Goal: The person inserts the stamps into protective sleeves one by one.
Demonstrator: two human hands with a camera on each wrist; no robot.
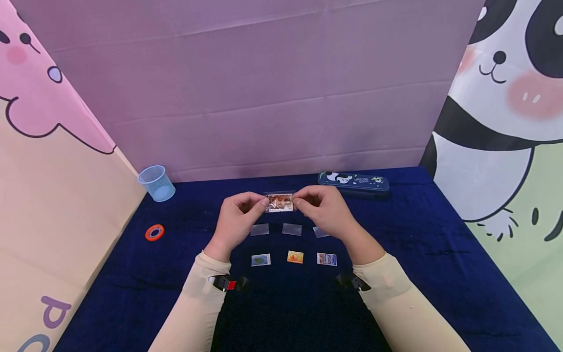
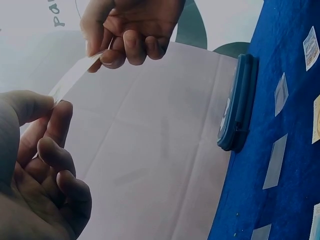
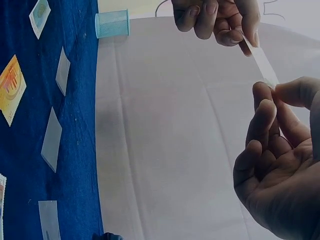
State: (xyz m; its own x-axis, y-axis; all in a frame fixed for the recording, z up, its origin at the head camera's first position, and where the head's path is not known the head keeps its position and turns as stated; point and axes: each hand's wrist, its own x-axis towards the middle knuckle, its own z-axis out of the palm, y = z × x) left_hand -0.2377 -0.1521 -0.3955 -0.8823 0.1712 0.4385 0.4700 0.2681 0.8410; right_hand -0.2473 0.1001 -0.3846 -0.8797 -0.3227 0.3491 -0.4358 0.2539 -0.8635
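Up off the table, a brown-and-red postage stamp (image 1: 280, 202) shows inside a clear sleeve, held level between both hands. My left hand (image 1: 237, 217) pinches its left edge between thumb and forefinger. The opposite edge is pinched the same way by my right hand (image 1: 325, 210). Below the hands lie clear sleeves (image 1: 292, 229) in a row, the right one partly covered by the right hand. Nearer me is a row of stamps: a blue-green one (image 1: 261, 259), an orange one (image 1: 295, 257) and a bluish one (image 1: 327, 259).
A navy pencil case (image 1: 354, 183) with a panda print lies at the back right. At the back left stands a light blue mesh cup (image 1: 157, 184), with an orange tape roll (image 1: 155, 232) in front of it. Fabric walls enclose the dark blue tabletop (image 1: 418, 274).
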